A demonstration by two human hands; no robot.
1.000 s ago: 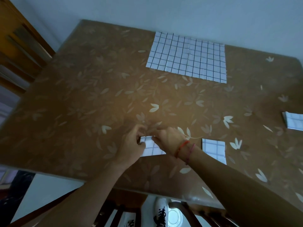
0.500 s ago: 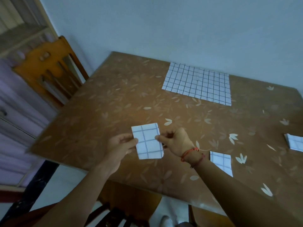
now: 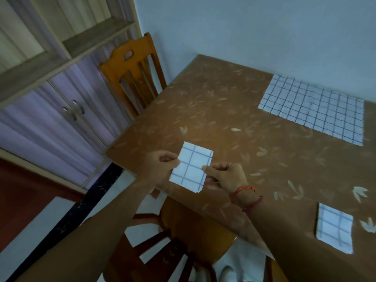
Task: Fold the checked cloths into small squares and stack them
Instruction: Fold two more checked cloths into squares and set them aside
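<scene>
With fingers of the left hand and right hand curled, pinching opposite side edges of the folded cloth, holding it lifted over the near left corner of the surface, long axis pointing away. Likely needing carrying rightward to the folded square, lying well apart, nearer the right hand.

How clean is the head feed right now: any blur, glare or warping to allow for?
Head view: dim, blue-tinted, no hard glare on the table. Head view: the cabinet at left is smeared by motion blur; the held cloth, pinched by the left hand and right hand, shows its grid clearly. Head view: wide-angle bending skews table edges and shelves.
</scene>
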